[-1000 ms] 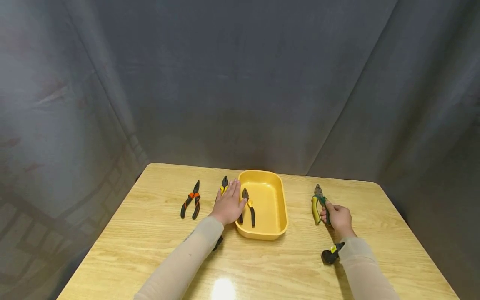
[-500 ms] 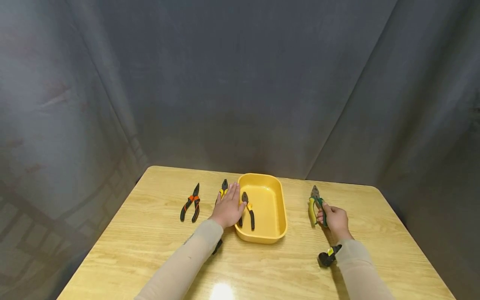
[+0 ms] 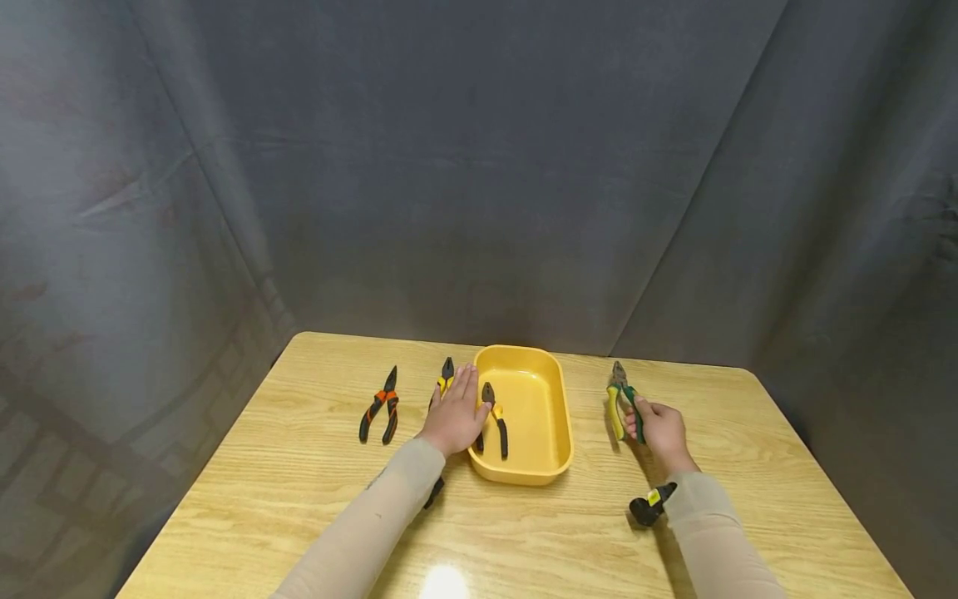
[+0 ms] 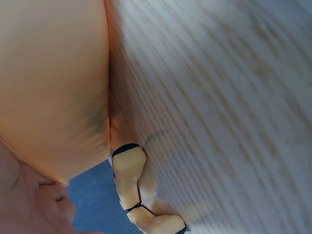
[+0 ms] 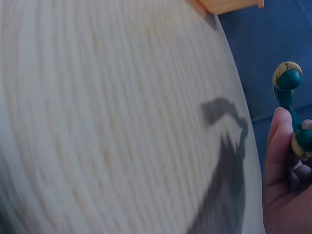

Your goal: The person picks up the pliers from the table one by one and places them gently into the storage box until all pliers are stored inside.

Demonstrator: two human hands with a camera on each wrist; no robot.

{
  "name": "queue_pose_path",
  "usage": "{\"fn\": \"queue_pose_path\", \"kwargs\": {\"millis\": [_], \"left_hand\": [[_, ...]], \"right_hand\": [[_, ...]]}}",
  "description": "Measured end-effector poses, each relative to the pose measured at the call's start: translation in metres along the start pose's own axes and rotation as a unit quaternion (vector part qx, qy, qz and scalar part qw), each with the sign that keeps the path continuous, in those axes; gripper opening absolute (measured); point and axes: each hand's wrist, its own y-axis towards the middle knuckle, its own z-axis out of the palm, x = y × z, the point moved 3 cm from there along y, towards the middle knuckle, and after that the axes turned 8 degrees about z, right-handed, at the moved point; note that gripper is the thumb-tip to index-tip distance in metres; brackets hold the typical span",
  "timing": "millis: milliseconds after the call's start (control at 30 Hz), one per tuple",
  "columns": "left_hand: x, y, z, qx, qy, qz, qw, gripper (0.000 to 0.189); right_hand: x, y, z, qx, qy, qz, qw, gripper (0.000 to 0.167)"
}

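In the head view, my left hand (image 3: 452, 416) lies on the left rim of the yellow tray (image 3: 565, 416), its fingers straight and pointing to the far side. Yellow-and-black pliers (image 3: 500, 420) lie inside the tray, one handle partly behind the thumb. More yellow-and-black pliers (image 3: 448, 368) lie on the table just left of the tray, mostly covered by this hand; their handles (image 4: 129, 170) show in the left wrist view. To the right of the tray, my right hand (image 3: 662, 433) grips the green handle of yellow-and-green pliers (image 3: 618, 384), jaws pointing away, held above the table.
Orange-and-black pliers (image 3: 387, 403) lie on the wooden table (image 3: 524, 541) at the left, handles spread. A dark grey curtain (image 3: 479, 166) hangs behind the table. The tray's corner (image 5: 234, 5) shows at the top of the right wrist view.
My right hand has lifted the yellow-and-green pliers off the table and shifted slightly left and away. The left hand stays on the tray rim.
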Motion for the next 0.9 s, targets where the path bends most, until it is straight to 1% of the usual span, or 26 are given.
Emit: {"fn": "queue_pose_path", "kwargs": {"millis": [133, 400, 533, 767, 900], "left_hand": [[-0.002, -0.001, -0.001, 0.001, 0.001, 0.0, 1.0, 0.068], [-0.001, -0.001, -0.001, -0.002, -0.004, 0.001, 1.0, 0.068], [-0.001, -0.001, -0.002, 0.0, -0.007, -0.001, 1.0, 0.068], [0.002, 0.001, 0.001, -0.002, -0.007, -0.001, 1.0, 0.069], [0.002, 0.001, 0.0, -0.001, -0.005, 0.0, 1.0, 0.069]], "right_hand": [[0.005, -0.002, 0.003, 0.007, 0.004, -0.002, 1.0, 0.055], [0.016, -0.007, 0.009, 0.018, 0.024, 0.001, 0.9996, 0.052], [0.019, -0.009, 0.011, 0.019, 0.022, 0.003, 0.9996, 0.052], [0.023, -0.012, 0.016, 0.013, 0.01, -0.004, 0.9999, 0.051], [0.027, -0.014, 0.019, 0.016, 0.008, -0.007, 0.9998, 0.05]]}}
